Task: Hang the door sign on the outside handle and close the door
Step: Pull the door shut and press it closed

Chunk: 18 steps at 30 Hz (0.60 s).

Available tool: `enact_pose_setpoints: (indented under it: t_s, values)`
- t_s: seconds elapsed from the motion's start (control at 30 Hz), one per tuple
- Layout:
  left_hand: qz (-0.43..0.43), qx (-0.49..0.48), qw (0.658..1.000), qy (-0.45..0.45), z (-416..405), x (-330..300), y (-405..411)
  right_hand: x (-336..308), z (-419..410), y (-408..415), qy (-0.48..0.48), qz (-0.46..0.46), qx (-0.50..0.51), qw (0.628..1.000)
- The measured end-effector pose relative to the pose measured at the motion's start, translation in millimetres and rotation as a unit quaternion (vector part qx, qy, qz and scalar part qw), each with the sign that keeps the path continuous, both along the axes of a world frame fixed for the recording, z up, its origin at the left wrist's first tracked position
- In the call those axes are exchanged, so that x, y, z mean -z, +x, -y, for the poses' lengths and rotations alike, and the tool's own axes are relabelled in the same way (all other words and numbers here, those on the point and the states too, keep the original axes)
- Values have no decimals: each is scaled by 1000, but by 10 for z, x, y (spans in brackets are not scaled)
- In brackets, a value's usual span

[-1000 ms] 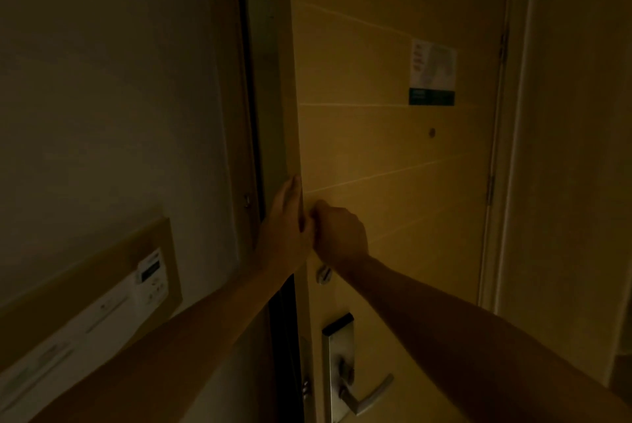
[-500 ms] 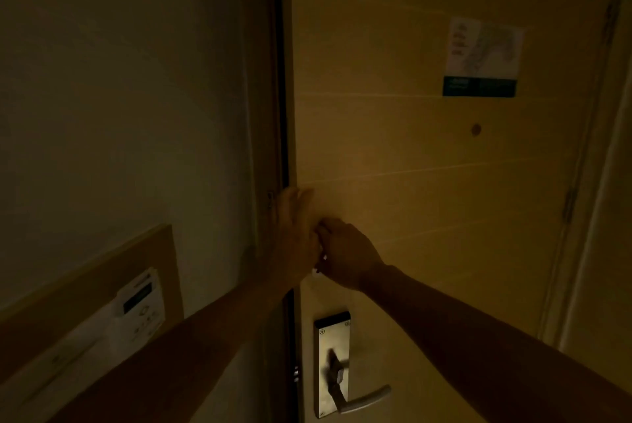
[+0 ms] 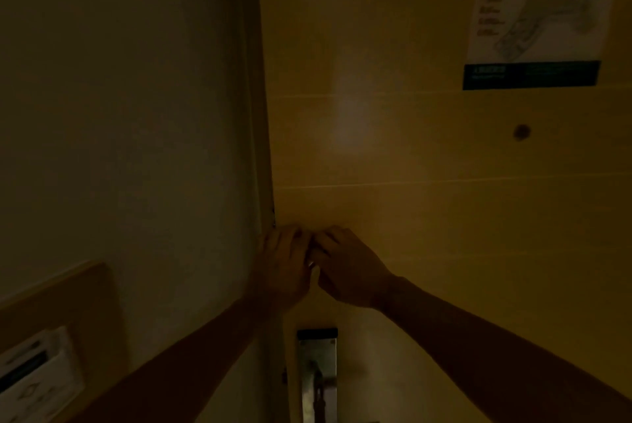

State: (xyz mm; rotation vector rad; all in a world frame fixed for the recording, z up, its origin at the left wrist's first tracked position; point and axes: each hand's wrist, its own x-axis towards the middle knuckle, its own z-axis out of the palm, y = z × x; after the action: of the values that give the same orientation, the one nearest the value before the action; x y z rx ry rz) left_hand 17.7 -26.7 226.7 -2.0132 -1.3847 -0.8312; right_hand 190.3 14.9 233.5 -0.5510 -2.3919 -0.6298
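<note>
The wooden door [image 3: 427, 155] lies flush against its frame [image 3: 261, 149], with no gap showing. Both of my hands meet at the door's left edge, just above the metal lock plate [image 3: 318, 371]. My left hand [image 3: 285, 262] rests with bent fingers over the seam between door and frame. My right hand [image 3: 349, 268] pinches a small shiny metal knob [image 3: 311, 264] between fingers and thumb. The lever handle is cut off at the bottom of the view. No door sign is visible on this side. The light is very dim.
A printed notice [image 3: 537, 36] with a dark lower strip is stuck high on the door, and a peephole [image 3: 521, 132] sits below it. On the pale wall [image 3: 119, 114] at the left, a wooden board carries a white control panel [image 3: 37, 385].
The door swung from ajar to flush with the frame. My left hand came off the door's edge onto its face. I moved closer, so the handle dropped low.
</note>
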Motion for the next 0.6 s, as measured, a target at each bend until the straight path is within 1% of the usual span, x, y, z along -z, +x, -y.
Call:
enact_pose_setpoints:
  t_s: [0.1, 0.2, 0.33, 0.5, 0.6]
  values:
    - [-1, -17, 999, -31, -117, -12, 12, -5, -178, -24, -2, -7, 3, 1000]
    - [0, -32, 998, -50, -296, -2, 25, 42, -397, 37, 10, -51, 9, 999]
    - [-1, -9, 999, -47, -481, 67, 63, 49, -611, 205, 20, -79, 88, 993]
    - [-12, 6, 997, -79, -720, 136, 98, 23, -699, 308, 36, -49, 169, 984]
    - [3, 10, 995, -99, -895, 135, 111, -2, -789, 355, 24, -57, 201, 978]
